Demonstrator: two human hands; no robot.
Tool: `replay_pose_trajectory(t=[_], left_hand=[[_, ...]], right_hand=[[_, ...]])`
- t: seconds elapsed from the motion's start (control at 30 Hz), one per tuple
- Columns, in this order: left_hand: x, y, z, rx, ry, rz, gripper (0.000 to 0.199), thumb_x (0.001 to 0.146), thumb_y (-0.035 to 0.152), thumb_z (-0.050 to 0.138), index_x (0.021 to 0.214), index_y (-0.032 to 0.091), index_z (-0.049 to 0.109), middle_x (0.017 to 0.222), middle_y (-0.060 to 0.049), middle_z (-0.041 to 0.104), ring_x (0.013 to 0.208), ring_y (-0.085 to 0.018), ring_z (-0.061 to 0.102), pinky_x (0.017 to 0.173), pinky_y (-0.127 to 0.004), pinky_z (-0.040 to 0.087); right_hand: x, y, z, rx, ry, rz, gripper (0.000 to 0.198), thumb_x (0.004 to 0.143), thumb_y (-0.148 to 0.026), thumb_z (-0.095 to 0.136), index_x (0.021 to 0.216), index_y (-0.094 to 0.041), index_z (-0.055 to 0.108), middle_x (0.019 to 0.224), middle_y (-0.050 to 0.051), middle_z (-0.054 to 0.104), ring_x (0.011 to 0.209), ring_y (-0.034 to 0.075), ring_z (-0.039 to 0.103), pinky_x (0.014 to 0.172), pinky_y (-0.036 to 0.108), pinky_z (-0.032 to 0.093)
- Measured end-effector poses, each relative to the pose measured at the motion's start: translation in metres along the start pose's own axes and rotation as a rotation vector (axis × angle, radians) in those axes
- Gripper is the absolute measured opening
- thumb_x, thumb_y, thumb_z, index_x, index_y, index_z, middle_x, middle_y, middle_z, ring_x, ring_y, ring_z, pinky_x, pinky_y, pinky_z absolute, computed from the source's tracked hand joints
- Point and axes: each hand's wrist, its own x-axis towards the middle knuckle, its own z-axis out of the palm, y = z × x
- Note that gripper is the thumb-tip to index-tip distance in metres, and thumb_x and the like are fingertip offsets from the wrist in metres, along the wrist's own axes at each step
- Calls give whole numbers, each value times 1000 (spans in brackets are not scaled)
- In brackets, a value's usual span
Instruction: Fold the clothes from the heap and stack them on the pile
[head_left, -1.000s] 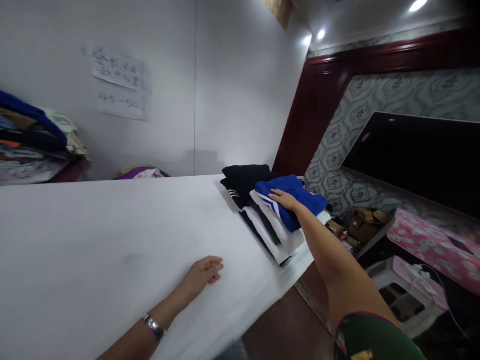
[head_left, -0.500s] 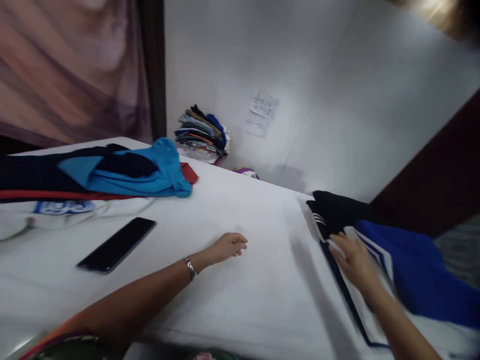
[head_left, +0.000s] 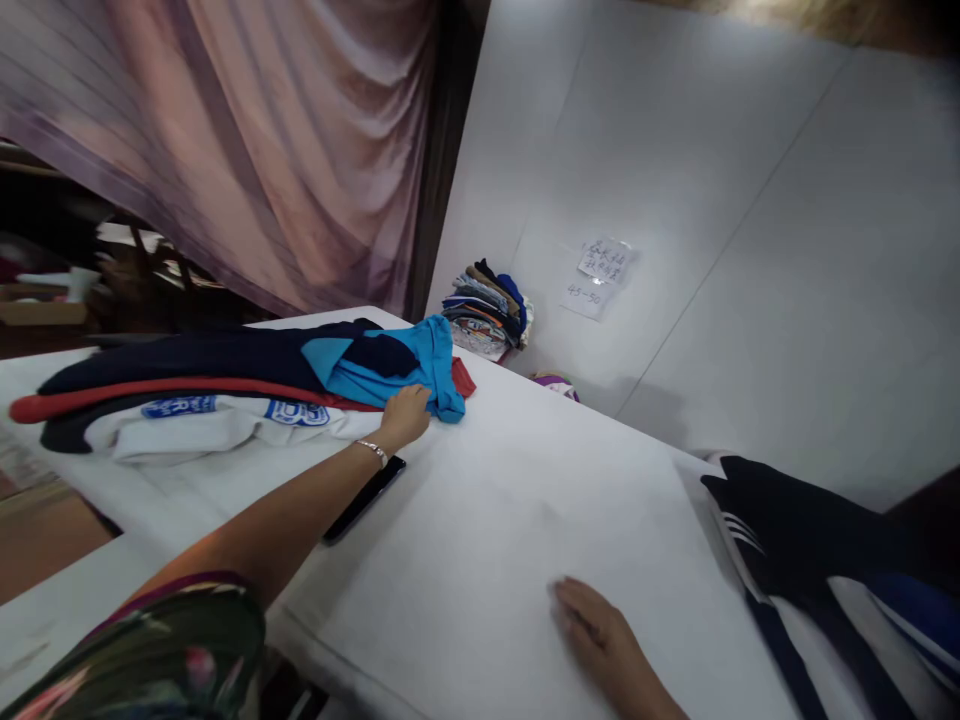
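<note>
My left hand [head_left: 406, 416], with a silver bracelet at the wrist, has its fingers closed on the near edge of a bright blue and navy garment [head_left: 439, 365]. That garment tops a pile at the left of the white table [head_left: 495, 560]. Below it in the pile lie a red garment [head_left: 463, 377] and a white one with blue lettering [head_left: 225, 430]. A black phone [head_left: 364, 503] lies partly hidden under my left forearm. Over the bare tabletop in front of me, my right hand [head_left: 600, 632] holds nothing, its fingers loosely bent and slightly apart.
Dark clothes with white stripes [head_left: 810, 530] lie at the table's right side, with blue cloth [head_left: 926, 610] by them. A stack of folded clothes [head_left: 487, 310] stands beyond the far edge. Paper notes [head_left: 604, 262] hang on the wall, and a pink curtain [head_left: 300, 150] hangs at left.
My left hand has moved left and away from me, onto the blue garment. My right hand has left the clothes on the right and come over the table. The view has turned left.
</note>
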Motion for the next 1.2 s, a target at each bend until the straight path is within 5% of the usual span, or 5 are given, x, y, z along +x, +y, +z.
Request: replay_pose_trajectory(t=[0.27,0.57,0.73,0.9,1.2], left_hand=[[34,-42,4,529,29,29,63,77,10,46,140,15,45,152,-19,37,142,-33,24,111,-56,12],[61,-29,-17,455,83,-43,29,89,21,39,94,16,68,123,-19,62,118,-32,48,96,-48,31],[106,34,-51,369,168,-66,37,95,24,32,103,6,63,107,-20,66,104,-26,60,87,-35,38],[130,129,-71,161,322,75,29,95,25,39,96,10,63,101,-21,68,99,-30,62,83,-40,42],[61,278,-5,-97,169,423,21,94,24,40,93,21,60,97,-9,70,92,-21,62,80,-33,44]], right_hand=[[25,-2,33,-38,89,-112,53,75,-49,55,115,-79,38,132,-24,54,129,27,48,110,50,39],[28,15,40,-27,80,-121,53,75,-45,55,114,-79,40,131,-24,55,127,30,49,110,60,38],[27,9,37,-12,60,-88,49,75,-46,54,112,-76,46,131,-21,56,128,29,48,111,56,37],[27,6,38,70,116,-82,45,72,-45,58,107,-74,53,127,-20,60,127,29,51,110,54,39],[27,-4,33,573,288,99,37,69,-42,73,106,-39,74,117,2,71,118,35,60,108,54,40]])
